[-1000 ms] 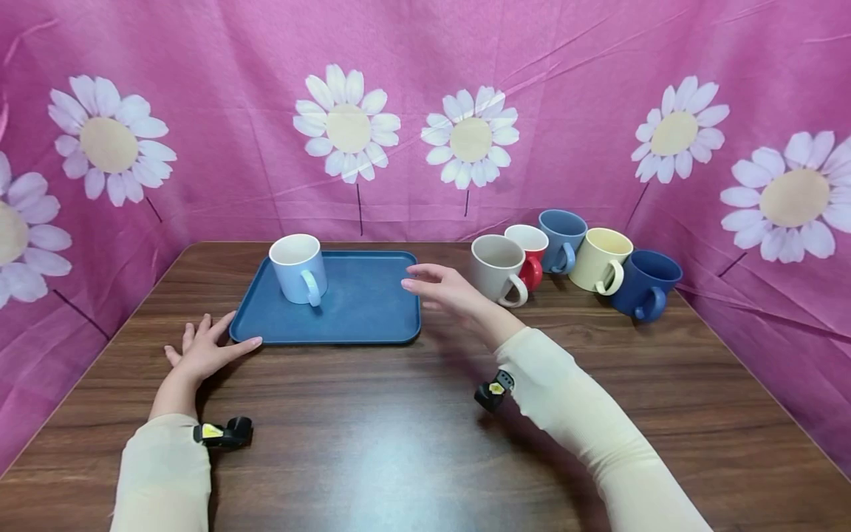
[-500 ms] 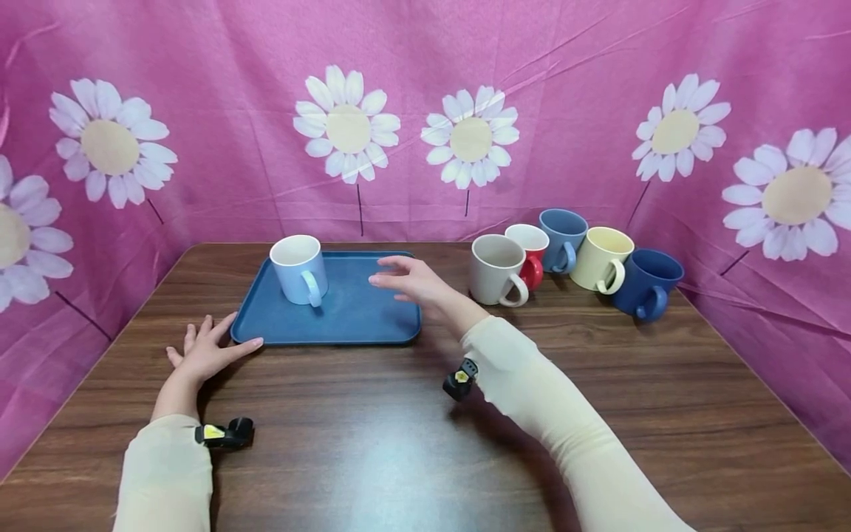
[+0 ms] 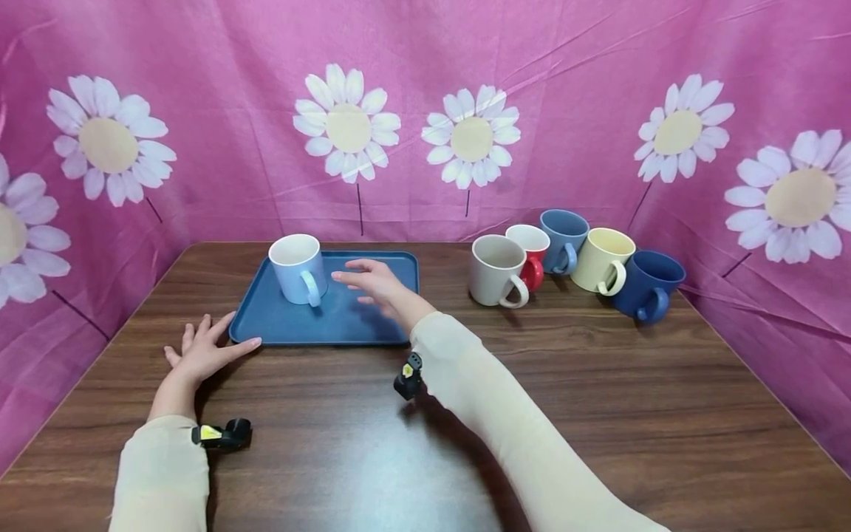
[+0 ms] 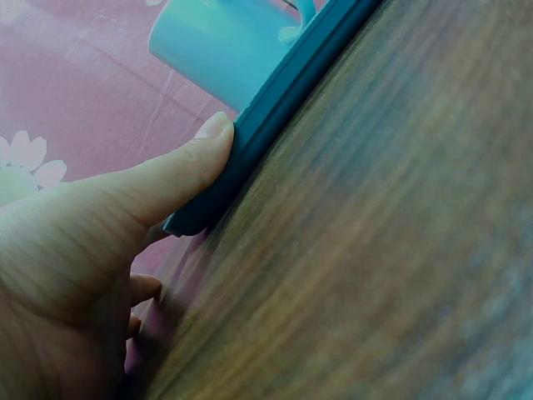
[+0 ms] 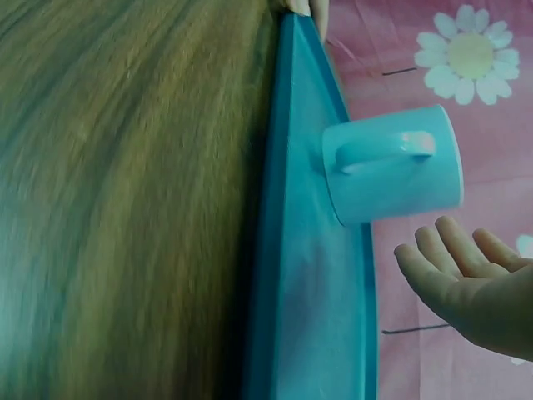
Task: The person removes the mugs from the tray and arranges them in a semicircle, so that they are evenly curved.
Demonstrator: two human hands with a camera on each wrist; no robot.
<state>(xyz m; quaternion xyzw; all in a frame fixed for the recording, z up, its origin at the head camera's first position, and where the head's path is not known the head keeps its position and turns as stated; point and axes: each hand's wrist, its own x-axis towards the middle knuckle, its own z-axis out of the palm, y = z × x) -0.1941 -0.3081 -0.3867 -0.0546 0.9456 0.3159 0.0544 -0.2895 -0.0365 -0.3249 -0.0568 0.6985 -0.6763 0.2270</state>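
A light blue mug (image 3: 292, 277) with a white inside stands upright on the left part of a blue tray (image 3: 346, 325). My left hand (image 3: 202, 356) rests at the tray's near left corner, thumb along the front rim and index finger along the left side, its other fingers spread. The left wrist view shows the thumb (image 4: 179, 171) touching the rim. Over the tray's right half is my right hand (image 3: 380, 287), fingers extended towards the mug and holding nothing. In the right wrist view its fingertips (image 5: 404, 252) are apart from the mug's side.
Right of the tray stand a grey mug (image 3: 488, 284), a red mug (image 3: 534, 266) with a white inside, a blue mug (image 3: 557, 247), a yellow mug (image 3: 592, 270) and a dark blue mug (image 3: 641, 284). A pink flowered cloth (image 3: 412, 199) hangs behind the wooden table (image 3: 319, 443).
My right hand has moved left from the tray's right edge to over its right half, closer to the light blue mug. The left hand, tray and mugs have stayed put.
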